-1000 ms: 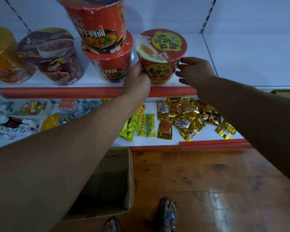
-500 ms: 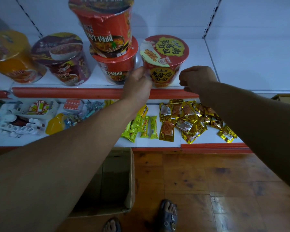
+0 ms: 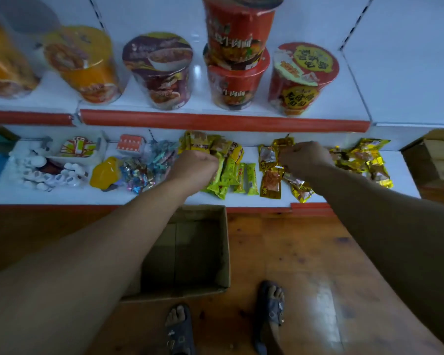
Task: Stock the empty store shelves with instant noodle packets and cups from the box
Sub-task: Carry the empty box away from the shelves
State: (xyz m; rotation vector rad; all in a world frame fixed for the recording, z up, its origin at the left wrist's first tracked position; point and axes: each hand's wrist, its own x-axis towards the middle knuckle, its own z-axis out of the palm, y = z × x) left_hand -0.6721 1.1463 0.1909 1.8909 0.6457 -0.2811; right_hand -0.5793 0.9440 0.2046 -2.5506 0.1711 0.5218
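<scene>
A red and yellow noodle cup point(image 3: 303, 78) stands alone on the upper shelf point(image 3: 350, 101), right of two stacked red cups point(image 3: 235, 83). A purple cup point(image 3: 162, 70) and an orange cup point(image 3: 87, 65) stand further left. My left hand point(image 3: 194, 166) and my right hand point(image 3: 303, 160) hover lower down, in front of the bottom shelf, fingers curled and holding nothing. The cardboard box point(image 3: 224, 249) sits open on the floor between my arms, and its inside looks dark with nothing visible in it.
The bottom shelf point(image 3: 164, 196) holds green snack packets point(image 3: 250, 178), yellow packets point(image 3: 359, 160), wrapped candies point(image 3: 144, 170) and white items at the left. A white shelf section point(image 3: 408, 73) is at the right. My sandalled feet point(image 3: 269, 311) stand on the wooden floor.
Both hands let go of the red and yellow cup and dropped from the upper shelf to the level of the bottom shelf. The cup stays standing where it was set.
</scene>
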